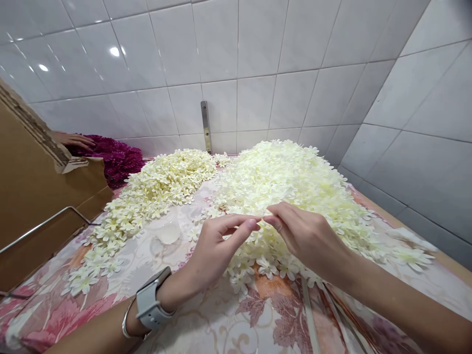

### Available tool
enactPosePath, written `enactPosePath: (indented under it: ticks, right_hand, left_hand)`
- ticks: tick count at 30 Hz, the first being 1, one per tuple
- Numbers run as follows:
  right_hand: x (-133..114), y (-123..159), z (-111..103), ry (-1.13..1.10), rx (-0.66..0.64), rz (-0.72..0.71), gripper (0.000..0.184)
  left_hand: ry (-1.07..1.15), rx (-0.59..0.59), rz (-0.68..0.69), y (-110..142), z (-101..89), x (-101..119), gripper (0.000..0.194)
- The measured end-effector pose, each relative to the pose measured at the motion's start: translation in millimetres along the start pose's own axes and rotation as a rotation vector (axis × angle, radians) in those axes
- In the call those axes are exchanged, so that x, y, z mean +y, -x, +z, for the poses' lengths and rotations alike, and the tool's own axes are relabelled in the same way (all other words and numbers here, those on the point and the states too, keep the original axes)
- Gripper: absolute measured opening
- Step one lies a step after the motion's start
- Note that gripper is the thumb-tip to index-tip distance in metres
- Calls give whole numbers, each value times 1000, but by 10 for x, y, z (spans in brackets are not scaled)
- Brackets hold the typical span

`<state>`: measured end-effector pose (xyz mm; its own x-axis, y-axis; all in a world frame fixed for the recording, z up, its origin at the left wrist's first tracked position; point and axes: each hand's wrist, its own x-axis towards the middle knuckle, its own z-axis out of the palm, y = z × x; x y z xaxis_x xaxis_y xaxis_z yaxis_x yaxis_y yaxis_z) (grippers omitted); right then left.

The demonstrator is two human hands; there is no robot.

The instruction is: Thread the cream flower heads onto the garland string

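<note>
My left hand [217, 243], with a watch on its wrist, is closed with thumb and forefinger drawn together. Its fingertips meet those of my right hand [304, 231], which is closed in a pinch. A pale bit shows at the right fingertips, but it blends with the flowers behind and I cannot make it out. Just beyond both hands rises a large heap of white artificial flower heads [280, 172]. To the left lies a second heap of creamier small flowers [169, 177]. Between the heaps, left of my left hand, sits a small translucent cup [168, 233].
A patterned tablecloth [206, 319] covers the table, against a tiled wall [258, 44]. Dark magenta flowers [118, 157] lie at the far left, under another person's hand [75, 140]. A cardboard box [33, 182] and a metal rod [40, 228] stand at the left edge.
</note>
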<state>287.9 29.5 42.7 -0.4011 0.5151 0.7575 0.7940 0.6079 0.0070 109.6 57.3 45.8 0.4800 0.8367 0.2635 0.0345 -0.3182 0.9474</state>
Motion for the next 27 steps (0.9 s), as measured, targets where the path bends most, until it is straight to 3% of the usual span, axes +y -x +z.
enactPosePath:
  ticks: [5,11,14,19,24,27]
  right_hand:
    - [27,-67,-102,-184,-19,310,45]
    - [-25,-76,-92,-365,-241,438,18]
    - [-44,-58,-77,-504,-286,466,31]
    - [-44,-65,-105,-491,-187,424,22]
    - [-57,-87,-160,-401,-91,412,32]
    - [-64,-51,-105,-356,-39,243,18]
  left_hand:
    - [-10,89,9,-40,-17,-43,24]
    - [69,122,-46,-71,-7,-44,22]
    - [88,128,-49,-71,-2,-41,21]
    - [104,124,-39,-64,-8,-31,21]
    - [149,13,-17,-30,3,21,22]
    - [182,-80,-66,-4,30,32,24]
